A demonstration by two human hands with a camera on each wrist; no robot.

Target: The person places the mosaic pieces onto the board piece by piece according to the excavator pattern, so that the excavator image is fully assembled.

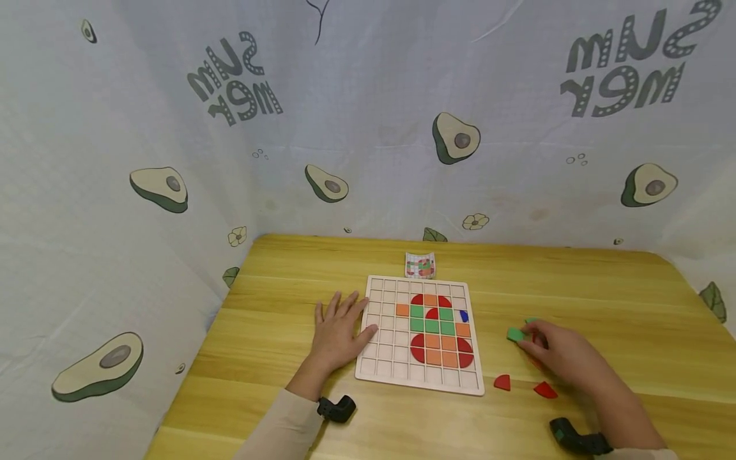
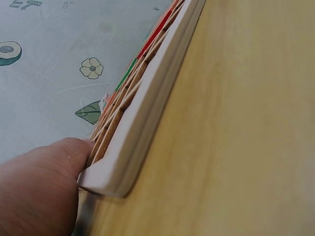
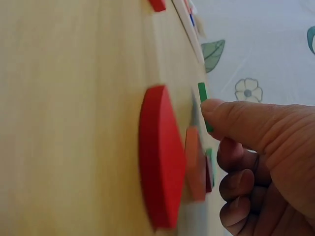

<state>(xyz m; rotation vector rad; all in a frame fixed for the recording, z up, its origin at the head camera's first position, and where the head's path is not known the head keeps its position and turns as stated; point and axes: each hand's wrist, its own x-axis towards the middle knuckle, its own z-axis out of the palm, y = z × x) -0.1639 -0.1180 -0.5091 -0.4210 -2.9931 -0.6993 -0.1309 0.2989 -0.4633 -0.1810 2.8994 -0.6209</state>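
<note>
My right hand (image 1: 566, 358) pinches a green square tile (image 1: 515, 335) between thumb and fingers, just above the table. In the right wrist view the thin edge of that green tile (image 3: 202, 92) sticks out past the thumb. Along the left edge of a pale wooden grid board (image 1: 384, 352) lies my left hand (image 1: 339, 332), fingers spread, the thumb over the rim. Red, orange and green tiles (image 1: 431, 326) fill several cells on the board's right half. One cell there holds a small blue piece (image 1: 464, 316).
Two red quarter-round pieces (image 1: 502, 382) lie between the board and my right hand. Partly under that hand are an orange piece (image 3: 194, 167) and another green piece (image 1: 531, 320). A curled pattern card (image 1: 420, 265) stands behind the board. A printed curtain (image 1: 368, 128) hangs beyond the table.
</note>
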